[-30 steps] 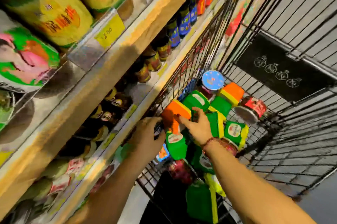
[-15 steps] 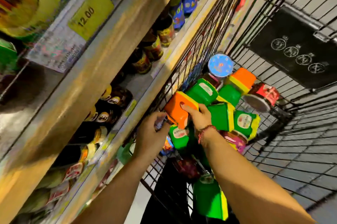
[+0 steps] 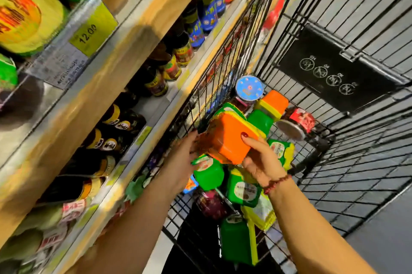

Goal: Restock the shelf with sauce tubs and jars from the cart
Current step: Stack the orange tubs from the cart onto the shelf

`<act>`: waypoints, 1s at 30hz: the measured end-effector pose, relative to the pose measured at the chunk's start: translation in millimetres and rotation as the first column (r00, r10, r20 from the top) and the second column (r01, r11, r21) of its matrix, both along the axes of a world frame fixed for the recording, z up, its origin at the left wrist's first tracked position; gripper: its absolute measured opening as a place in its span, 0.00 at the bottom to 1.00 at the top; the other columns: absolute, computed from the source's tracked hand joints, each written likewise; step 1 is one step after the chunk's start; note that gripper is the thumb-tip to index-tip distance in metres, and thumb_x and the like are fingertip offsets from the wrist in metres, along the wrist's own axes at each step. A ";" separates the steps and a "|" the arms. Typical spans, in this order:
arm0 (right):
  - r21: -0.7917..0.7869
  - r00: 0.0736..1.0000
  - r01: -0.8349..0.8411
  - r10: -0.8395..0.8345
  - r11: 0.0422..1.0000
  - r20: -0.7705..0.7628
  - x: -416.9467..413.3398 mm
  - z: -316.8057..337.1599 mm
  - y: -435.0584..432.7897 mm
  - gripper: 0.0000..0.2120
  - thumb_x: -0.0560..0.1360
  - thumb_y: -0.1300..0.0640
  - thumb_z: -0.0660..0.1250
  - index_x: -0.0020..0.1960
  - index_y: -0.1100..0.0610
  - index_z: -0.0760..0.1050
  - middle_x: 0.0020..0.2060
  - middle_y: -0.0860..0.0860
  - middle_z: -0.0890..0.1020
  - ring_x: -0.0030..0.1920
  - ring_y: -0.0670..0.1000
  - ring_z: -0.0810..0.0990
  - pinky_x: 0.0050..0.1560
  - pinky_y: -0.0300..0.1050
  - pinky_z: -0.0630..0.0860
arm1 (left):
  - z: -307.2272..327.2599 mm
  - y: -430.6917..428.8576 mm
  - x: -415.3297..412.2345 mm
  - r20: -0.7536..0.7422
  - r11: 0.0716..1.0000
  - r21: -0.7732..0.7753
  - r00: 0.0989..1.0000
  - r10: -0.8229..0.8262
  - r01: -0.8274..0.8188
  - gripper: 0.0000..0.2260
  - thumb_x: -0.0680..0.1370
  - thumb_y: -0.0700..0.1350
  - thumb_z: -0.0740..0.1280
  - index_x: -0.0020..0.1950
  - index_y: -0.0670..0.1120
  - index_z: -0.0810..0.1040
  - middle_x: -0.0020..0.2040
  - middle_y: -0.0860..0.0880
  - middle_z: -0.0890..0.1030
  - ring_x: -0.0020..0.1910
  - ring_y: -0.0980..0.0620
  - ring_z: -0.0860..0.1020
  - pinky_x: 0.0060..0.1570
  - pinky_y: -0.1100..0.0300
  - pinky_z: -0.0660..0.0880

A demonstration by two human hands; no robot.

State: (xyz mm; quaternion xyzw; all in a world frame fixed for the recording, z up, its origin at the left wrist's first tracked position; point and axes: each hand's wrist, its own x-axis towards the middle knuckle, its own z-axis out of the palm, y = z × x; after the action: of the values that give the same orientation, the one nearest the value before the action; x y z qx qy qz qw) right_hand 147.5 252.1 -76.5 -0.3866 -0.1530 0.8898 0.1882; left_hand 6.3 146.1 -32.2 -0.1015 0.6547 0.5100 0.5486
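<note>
Right hand [image 3: 260,162] fingers wrapped round an orange sauce tub [image 3: 229,142] just above the cart [image 3: 361,162] pile, left hand [image 3: 180,160] beside it, grip too blurry to tell.

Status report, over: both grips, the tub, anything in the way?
Right grip holds orange tub above pile. Left grip at tub's side, hold unclear. Cart wall between tub and shelf.

An orange tub [image 3: 229,139], tilted, sits in the right hand's [image 3: 260,162] grip just above the heap in the wire cart [image 3: 334,162]. Below lie green tubs [image 3: 208,173] tumbled at all angles, a second orange tub [image 3: 273,104], an upright blue-lidded jar [image 3: 248,88] and a red-labelled jar [image 3: 298,121] on its side. The wooden shelf [image 3: 133,35] beside the cart carries rows of dark jars [image 3: 156,81].
</note>
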 end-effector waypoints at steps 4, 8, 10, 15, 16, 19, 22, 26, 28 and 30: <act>0.024 0.994 -0.052 0.054 0.998 -0.091 10.2 11.4 8.2 0.43 0.49 0.56 0.85 0.62 0.59 0.74 0.53 0.57 0.83 0.52 0.55 0.83 0.55 0.61 0.78 | 3.3 24.8 12.5 0.273 0.989 0.144 0.959 -0.083 0.045 0.17 0.79 0.58 0.57 0.60 0.51 0.77 0.57 0.47 0.81 0.53 0.47 0.79 0.50 0.49 0.76; 0.069 0.986 -0.121 0.128 0.990 -0.103 19.9 17.5 16.2 0.43 0.50 0.53 0.85 0.62 0.58 0.75 0.54 0.56 0.83 0.53 0.54 0.83 0.53 0.58 0.80 | 2.1 32.1 22.7 0.465 0.991 0.135 0.881 -0.082 0.021 0.23 0.72 0.61 0.62 0.60 0.49 0.77 0.57 0.41 0.81 0.53 0.42 0.80 0.55 0.43 0.74; 0.104 0.983 -0.154 0.163 0.983 -0.088 24.1 19.4 22.1 0.43 0.51 0.52 0.85 0.62 0.58 0.75 0.54 0.55 0.84 0.53 0.54 0.83 0.50 0.52 0.81 | 1.2 32.7 26.2 0.528 0.987 0.160 0.845 -0.081 -0.006 0.28 0.69 0.60 0.64 0.65 0.47 0.74 0.62 0.38 0.78 0.58 0.39 0.77 0.56 0.40 0.74; 0.236 0.954 -0.298 0.295 0.925 0.048 33.1 14.7 42.2 0.39 0.52 0.47 0.84 0.59 0.56 0.77 0.52 0.52 0.84 0.51 0.49 0.83 0.50 0.44 0.81 | -4.4 41.7 28.1 0.557 0.981 0.183 0.829 -0.053 -0.061 0.35 0.65 0.58 0.71 0.68 0.45 0.71 0.64 0.36 0.76 0.57 0.38 0.78 0.51 0.41 0.77; 0.270 0.944 -0.330 0.324 0.904 0.070 34.5 13.9 46.5 0.37 0.53 0.46 0.84 0.59 0.56 0.77 0.51 0.52 0.84 0.51 0.49 0.83 0.51 0.44 0.80 | -4.9 43.6 26.9 0.550 0.980 0.187 0.833 -0.050 -0.064 0.37 0.63 0.57 0.75 0.69 0.44 0.71 0.64 0.36 0.76 0.58 0.38 0.78 0.54 0.40 0.76; 0.369 0.900 -0.434 0.413 0.822 0.140 36.0 12.4 62.3 0.30 0.57 0.45 0.82 0.56 0.51 0.81 0.49 0.50 0.84 0.50 0.48 0.82 0.51 0.41 0.79 | -11.5 48.8 25.9 0.470 0.976 0.182 0.882 0.023 -0.122 0.37 0.58 0.53 0.80 0.65 0.45 0.74 0.59 0.39 0.80 0.55 0.40 0.80 0.51 0.41 0.77; 0.371 0.900 -0.436 0.387 0.820 0.203 35.6 5.0 82.6 0.28 0.57 0.53 0.82 0.56 0.52 0.80 0.47 0.48 0.85 0.48 0.47 0.83 0.46 0.39 0.79 | -11.1 53.8 27.0 0.399 0.960 0.170 0.907 0.137 -0.220 0.24 0.62 0.50 0.73 0.56 0.45 0.78 0.49 0.41 0.84 0.43 0.44 0.84 0.40 0.46 0.81; 0.298 0.925 -0.288 0.184 0.910 0.333 38.3 -19.5 114.5 0.17 0.69 0.69 0.70 0.55 0.55 0.78 0.47 0.50 0.83 0.47 0.47 0.81 0.46 0.41 0.78 | -10.4 61.3 20.1 0.429 0.914 0.150 0.858 0.284 -0.377 0.29 0.61 0.54 0.72 0.59 0.44 0.76 0.53 0.38 0.82 0.51 0.40 0.81 0.50 0.43 0.78; 0.337 0.899 -0.244 0.081 0.909 0.431 39.9 -32.1 130.5 0.17 0.73 0.73 0.66 0.57 0.59 0.76 0.45 0.51 0.81 0.43 0.45 0.80 0.43 0.37 0.77 | -11.5 65.0 15.8 0.405 0.901 0.166 0.861 0.308 -0.401 0.30 0.62 0.55 0.73 0.61 0.45 0.75 0.56 0.39 0.81 0.54 0.39 0.80 0.53 0.45 0.77; 0.373 0.867 -0.242 0.028 0.896 0.497 40.1 -44.3 144.4 0.15 0.73 0.74 0.66 0.55 0.58 0.76 0.42 0.51 0.79 0.37 0.42 0.79 0.38 0.33 0.75 | -15.9 67.1 12.7 0.364 0.901 0.180 0.878 0.312 -0.395 0.32 0.58 0.55 0.77 0.59 0.46 0.76 0.56 0.39 0.81 0.55 0.39 0.80 0.55 0.44 0.75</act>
State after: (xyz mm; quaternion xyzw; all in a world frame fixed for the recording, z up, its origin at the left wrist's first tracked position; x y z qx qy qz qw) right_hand 187.7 396.4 -120.8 -0.5322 -0.4113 0.7226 0.1595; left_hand 19.0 213.2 -48.1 -0.2335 0.4556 0.6564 0.5542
